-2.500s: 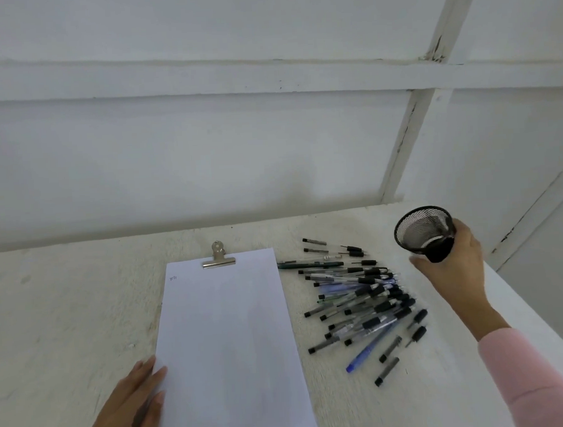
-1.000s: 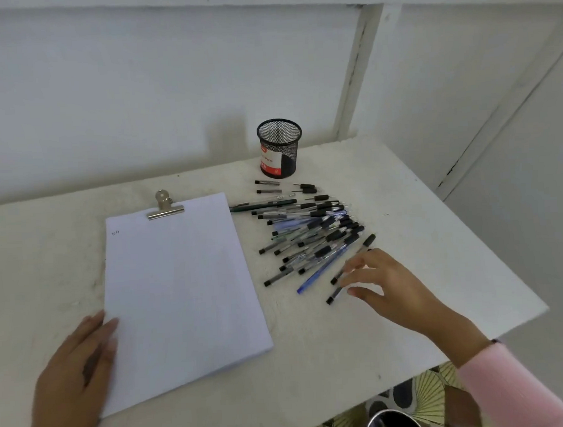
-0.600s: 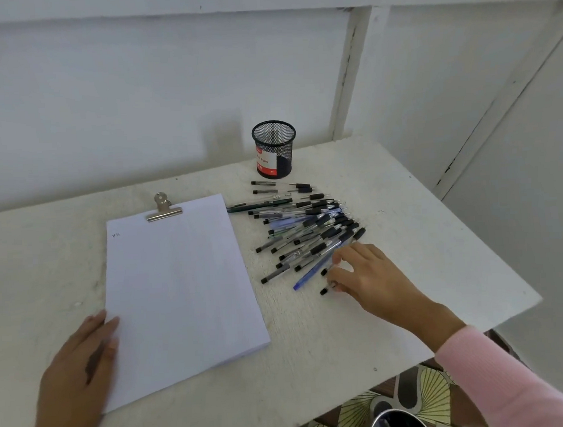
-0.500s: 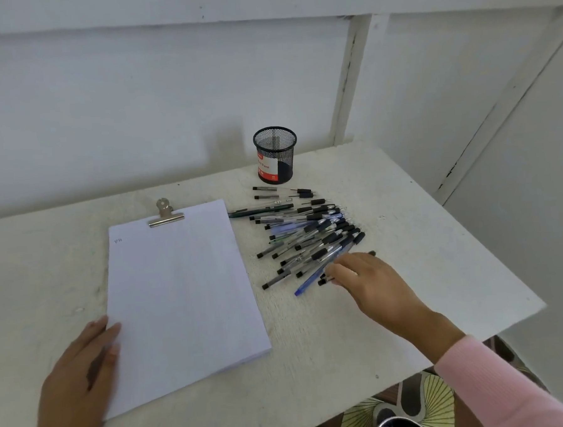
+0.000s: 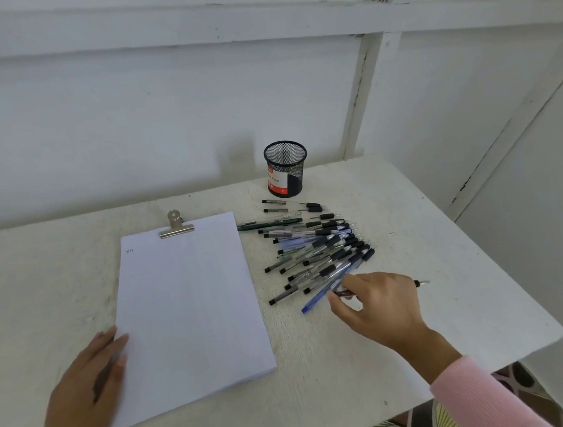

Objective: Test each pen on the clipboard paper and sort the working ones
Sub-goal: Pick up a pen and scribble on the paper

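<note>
The right hand [image 5: 381, 306] has its fingers curled round one pen [image 5: 343, 293], just at 5 o'clock of the pen pile [image 5: 321, 253]. The pen's thin end sticks out past the hand toward 3 o'clock. The left hand [image 5: 87, 383] lies flat, fingers straight, on the 7 o'clock corner of the clipboard paper [image 5: 187, 300]. The mesh cup [image 5: 286, 169] stands at 12 o'clock of the pile. White table [image 5: 437, 224] top shows from the right hand out to the 3 o'clock edge.

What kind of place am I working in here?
Probably a bare, makeshift desk in a room corner, not a fitted office: a rough white table set against white panelled walls, with a clipboard, a mesh cup and a heap of pens on it.
</note>
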